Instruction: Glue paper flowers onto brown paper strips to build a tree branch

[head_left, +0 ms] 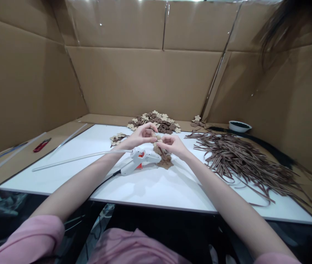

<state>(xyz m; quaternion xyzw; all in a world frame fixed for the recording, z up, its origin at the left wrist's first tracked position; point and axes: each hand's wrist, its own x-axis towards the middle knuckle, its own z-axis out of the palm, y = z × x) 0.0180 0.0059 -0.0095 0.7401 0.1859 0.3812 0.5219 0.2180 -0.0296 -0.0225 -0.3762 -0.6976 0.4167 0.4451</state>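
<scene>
My left hand (pixel 145 134) and my right hand (pixel 172 144) meet above the middle of the white board (pixel 156 190). Between their fingertips is a small beige flower piece (pixel 158 137), pinched from both sides. A white glue gun (pixel 135 161) with a long clear glue stick lies just in front of my left hand, its nozzle pointing right. Right below my hands, a brown glue-stained piece (pixel 164 161) rests on the board. Behind them is a pile of brown and beige flower cut-outs (pixel 156 121), with a smaller group (pixel 116 139) left of my left hand.
Brown strips (pixel 241 157) spread over the board's right side. Behind them stands a white bowl (pixel 239 126) with dark contents, beside dark strands (pixel 274 148). A red cutter (pixel 42 145) and clear sticks lie at the left. Cardboard walls (pixel 145 80) enclose the table.
</scene>
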